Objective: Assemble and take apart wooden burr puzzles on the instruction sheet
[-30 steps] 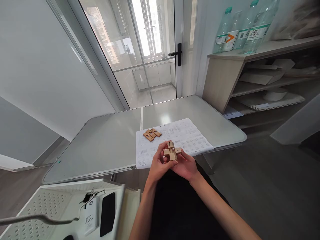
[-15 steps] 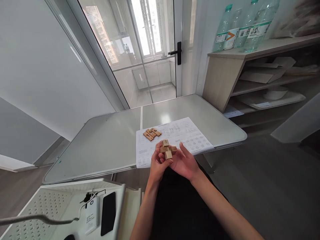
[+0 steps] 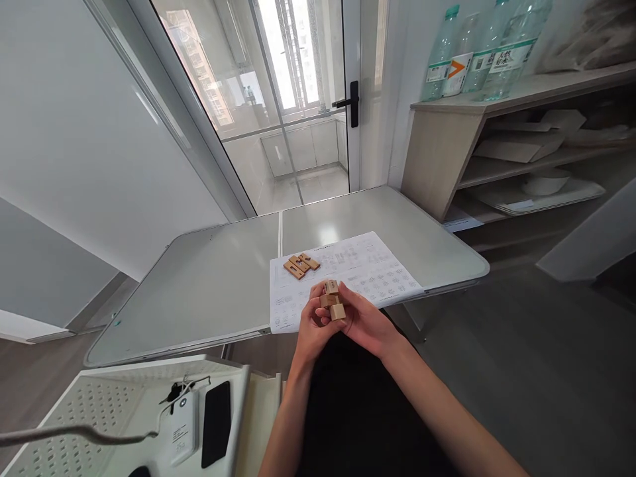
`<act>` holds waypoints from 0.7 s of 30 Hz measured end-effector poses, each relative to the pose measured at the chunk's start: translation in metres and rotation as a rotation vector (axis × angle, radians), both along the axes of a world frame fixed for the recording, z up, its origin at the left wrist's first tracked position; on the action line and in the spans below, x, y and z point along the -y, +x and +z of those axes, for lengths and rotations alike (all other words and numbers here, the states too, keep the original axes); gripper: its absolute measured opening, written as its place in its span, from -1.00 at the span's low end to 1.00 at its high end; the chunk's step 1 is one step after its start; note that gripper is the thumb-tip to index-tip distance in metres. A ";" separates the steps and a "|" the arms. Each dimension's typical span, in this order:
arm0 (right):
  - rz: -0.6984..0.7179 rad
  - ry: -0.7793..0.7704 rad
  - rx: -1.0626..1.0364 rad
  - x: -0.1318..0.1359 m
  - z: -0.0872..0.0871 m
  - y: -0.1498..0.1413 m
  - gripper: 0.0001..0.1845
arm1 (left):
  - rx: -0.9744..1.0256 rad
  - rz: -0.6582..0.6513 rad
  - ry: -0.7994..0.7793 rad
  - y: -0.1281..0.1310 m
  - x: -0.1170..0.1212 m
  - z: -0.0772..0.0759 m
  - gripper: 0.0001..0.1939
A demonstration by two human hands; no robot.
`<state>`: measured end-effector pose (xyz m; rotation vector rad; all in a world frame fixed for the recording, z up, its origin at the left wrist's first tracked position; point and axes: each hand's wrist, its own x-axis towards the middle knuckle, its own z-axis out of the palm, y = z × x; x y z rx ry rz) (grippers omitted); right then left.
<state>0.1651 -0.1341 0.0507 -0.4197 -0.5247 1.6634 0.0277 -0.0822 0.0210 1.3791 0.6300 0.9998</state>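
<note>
By the near edge of the glossy grey table (image 3: 223, 278), the left hand (image 3: 311, 326) and right hand (image 3: 368, 322) grip a cross-shaped pale-wood block assembly (image 3: 337, 312), its right end hidden. Its top marking (image 3: 331, 286) looks blurred.

Our left hand (image 3: 314, 329) and right hand (image 3: 371, 329) are bare, as are both forearms (image 3: 440, 404); our clothing (image 3: 368, 417) is black.

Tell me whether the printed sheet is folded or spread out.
Spread out: the sheet lies open on the table, its printed side up, with three flat wooden pieces on it.
</note>
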 end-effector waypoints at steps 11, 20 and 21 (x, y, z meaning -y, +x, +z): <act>0.009 -0.089 -0.023 -0.001 -0.004 0.001 -0.66 | -0.069 -0.055 0.083 0.000 -0.003 0.002 -0.26; -0.026 -0.097 -0.045 0.000 0.000 -0.002 -0.69 | -0.087 -0.122 0.159 -0.002 0.003 0.017 -0.19; -0.032 -0.099 -0.039 0.000 0.001 -0.002 -0.68 | -0.093 -0.123 0.168 -0.002 0.003 0.018 -0.19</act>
